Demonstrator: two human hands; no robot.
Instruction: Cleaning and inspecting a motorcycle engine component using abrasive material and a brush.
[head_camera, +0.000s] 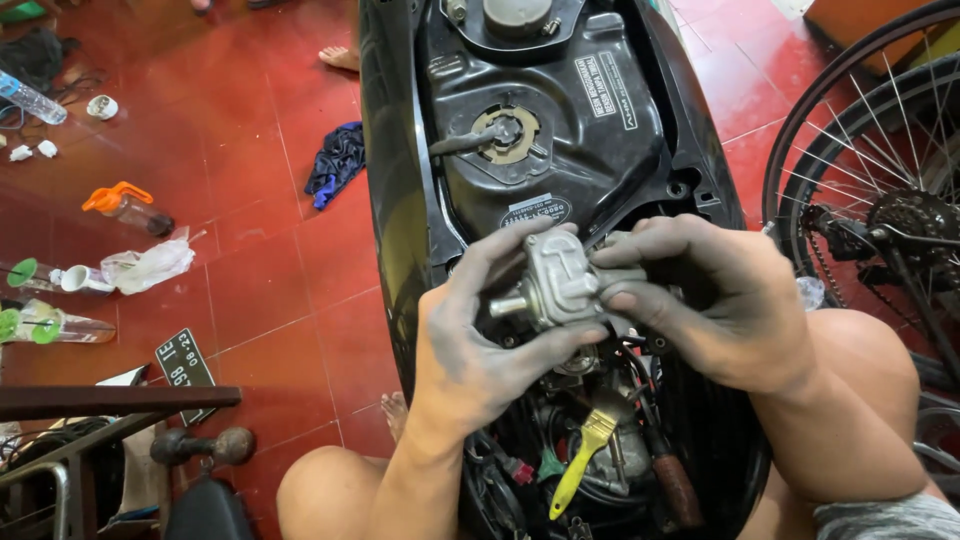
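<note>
A single head-worn camera looks steeply down from just above the person's lap, close enough that both hands (620, 310) fill the middle of the frame. It faces forward along the opened motorbike body (560, 130), which runs from the bottom centre to the top centre. The red tiled floor (250, 280) fills the left half, and a bicycle wheel (880, 170), probably only partly caught, is cut off at the right edge.

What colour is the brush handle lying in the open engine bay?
Yellow; the brush shows clearly in the head view, below both hands.
</note>
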